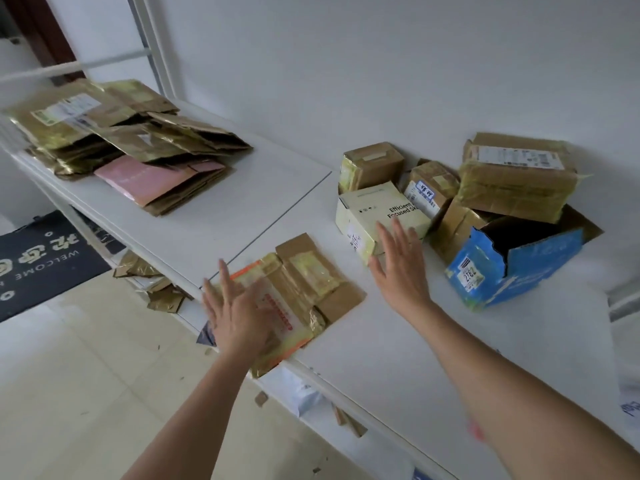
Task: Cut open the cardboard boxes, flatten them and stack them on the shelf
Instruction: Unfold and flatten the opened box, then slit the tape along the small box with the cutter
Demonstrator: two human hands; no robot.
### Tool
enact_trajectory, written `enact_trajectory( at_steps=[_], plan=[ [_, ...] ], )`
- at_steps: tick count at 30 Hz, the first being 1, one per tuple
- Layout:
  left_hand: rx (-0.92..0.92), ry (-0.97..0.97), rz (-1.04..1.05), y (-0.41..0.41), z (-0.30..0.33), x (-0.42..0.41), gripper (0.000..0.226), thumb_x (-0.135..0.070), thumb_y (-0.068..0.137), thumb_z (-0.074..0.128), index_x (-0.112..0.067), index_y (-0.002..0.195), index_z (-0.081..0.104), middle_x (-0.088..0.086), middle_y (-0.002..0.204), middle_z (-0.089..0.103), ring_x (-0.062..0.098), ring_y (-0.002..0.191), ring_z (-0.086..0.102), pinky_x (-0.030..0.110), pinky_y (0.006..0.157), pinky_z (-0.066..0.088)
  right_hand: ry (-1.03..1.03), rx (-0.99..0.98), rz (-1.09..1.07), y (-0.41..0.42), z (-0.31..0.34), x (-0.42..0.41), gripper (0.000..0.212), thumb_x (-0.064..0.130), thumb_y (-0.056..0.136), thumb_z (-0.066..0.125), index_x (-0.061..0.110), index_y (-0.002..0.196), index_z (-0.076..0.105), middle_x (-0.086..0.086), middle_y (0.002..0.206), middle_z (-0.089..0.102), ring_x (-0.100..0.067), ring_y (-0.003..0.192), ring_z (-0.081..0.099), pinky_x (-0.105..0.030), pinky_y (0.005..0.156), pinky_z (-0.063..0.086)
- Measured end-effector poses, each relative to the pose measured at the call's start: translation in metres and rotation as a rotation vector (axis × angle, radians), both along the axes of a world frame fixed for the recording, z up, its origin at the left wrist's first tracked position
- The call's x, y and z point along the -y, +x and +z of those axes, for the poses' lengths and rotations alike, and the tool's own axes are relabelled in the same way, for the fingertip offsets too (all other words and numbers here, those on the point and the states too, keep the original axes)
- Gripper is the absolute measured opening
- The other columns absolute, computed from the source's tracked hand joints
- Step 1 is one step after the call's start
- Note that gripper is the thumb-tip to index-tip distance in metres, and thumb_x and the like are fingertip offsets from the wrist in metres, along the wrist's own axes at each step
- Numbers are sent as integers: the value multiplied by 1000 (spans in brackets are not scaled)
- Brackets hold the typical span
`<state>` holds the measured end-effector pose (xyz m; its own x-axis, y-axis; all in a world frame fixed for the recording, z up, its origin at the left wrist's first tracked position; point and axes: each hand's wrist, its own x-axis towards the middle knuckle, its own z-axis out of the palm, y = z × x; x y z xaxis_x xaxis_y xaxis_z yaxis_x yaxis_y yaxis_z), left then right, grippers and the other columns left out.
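A flattened cardboard box (pixel 308 282) with yellow tape and an orange-edged label lies at the front edge of the white shelf (pixel 221 223). My left hand (pixel 235 313) lies over its near left corner with fingers spread straight. My right hand (pixel 401 268) hovers open over the shelf, its fingertips at a pale yellow box (pixel 370 216) printed with black text. Behind that box sit several taped brown boxes (pixel 516 178) and a torn-open blue box (pixel 519 265). A stack of flattened boxes (pixel 131 150), one pink, lies at the shelf's far left.
A white wall backs the shelf. Cardboard scraps (pixel 156 292) lie on a lower shelf level and on the tiled floor. A dark doormat (pixel 41 261) lies on the floor at the left. No cutting tool is in view.
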<state>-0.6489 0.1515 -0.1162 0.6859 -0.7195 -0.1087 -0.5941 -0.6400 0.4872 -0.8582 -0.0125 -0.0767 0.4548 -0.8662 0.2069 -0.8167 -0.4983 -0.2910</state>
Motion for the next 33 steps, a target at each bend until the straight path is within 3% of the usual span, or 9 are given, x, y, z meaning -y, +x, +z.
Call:
enact_trajectory(
  at_steps=[3, 7, 12, 15, 19, 22, 25, 29, 33],
  plan=[
    [-36, 129, -375, -3, -16, 6, 61, -63, 95, 42, -51, 151, 21, -6, 162, -22, 39, 145, -28, 51, 118, -16, 124, -130, -77, 13, 2, 25, 67, 44, 100, 46, 37, 156, 11, 2, 166, -5, -39, 150, -5, -56, 119, 15],
    [-16, 215, -371, -1, -25, 14, 70, -73, 90, 36, -53, 152, 10, -5, 162, -23, 40, 144, -30, 49, 117, -17, 231, -228, -90, 19, -4, 34, 63, 47, 100, 44, 42, 154, 12, 7, 165, -3, -39, 149, -7, -64, 116, 13],
    [-6, 201, -269, 4, -12, 32, 63, -61, 97, 39, -49, 153, 13, -1, 164, -18, 39, 145, -28, 48, 117, -18, 143, -240, -83, 3, 1, -1, 57, 47, 100, 40, 41, 152, 17, 3, 162, 13, -34, 146, 12, -65, 114, 16],
    [-33, 132, -170, -5, -5, 40, 61, -48, 100, 45, -41, 155, 19, 3, 164, -17, 36, 147, -25, 47, 118, -16, 192, -202, -76, -18, -4, -30, 58, 51, 99, 39, 44, 150, 14, 6, 157, 13, -31, 142, 18, -67, 112, 16],
    [21, -3, -209, -26, 10, 60, 69, -6, 94, 55, -28, 153, 29, 5, 166, -9, 27, 150, -18, 44, 121, -12, 167, -75, 11, -37, 7, -16, 60, 40, 100, 47, 36, 153, 18, 2, 156, 25, -29, 142, 24, -60, 115, 21],
    [-60, -104, -300, -45, 24, 75, 70, 9, 87, 44, -17, 151, 35, 7, 164, 16, 26, 152, 3, 39, 122, -4, 126, 218, -70, -43, 16, 11, 60, 19, 96, 59, 13, 149, 34, -16, 144, 40, -31, 135, 35, -43, 112, 28],
    [-161, -130, -383, -61, 33, 88, 66, 5, 86, 43, -11, 150, 37, 7, 157, 33, 26, 146, 26, 37, 123, 11, 286, 272, -205, -48, 15, 45, 72, 8, 90, 62, 8, 152, 25, -20, 151, 28, -33, 141, 26, -38, 114, 22],
    [-391, -63, -391, -69, 36, 100, 68, 2, 90, 41, -12, 155, 26, 8, 148, 46, 26, 138, 40, 25, 107, 34, 644, 479, -309, -44, 6, 74, 89, 10, 87, 61, 25, 157, 8, -4, 159, 22, -24, 143, 28, -37, 109, 32],
    [-559, -16, -464, -70, 33, 102, 84, 4, 87, 46, -24, 158, 13, 2, 152, 41, 22, 134, 44, 32, 103, 43, 775, 545, -252, -47, -8, 68, 97, 14, 86, 67, 44, 154, 5, 1, 162, 17, -22, 145, 25, -41, 111, 30]
  ],
)
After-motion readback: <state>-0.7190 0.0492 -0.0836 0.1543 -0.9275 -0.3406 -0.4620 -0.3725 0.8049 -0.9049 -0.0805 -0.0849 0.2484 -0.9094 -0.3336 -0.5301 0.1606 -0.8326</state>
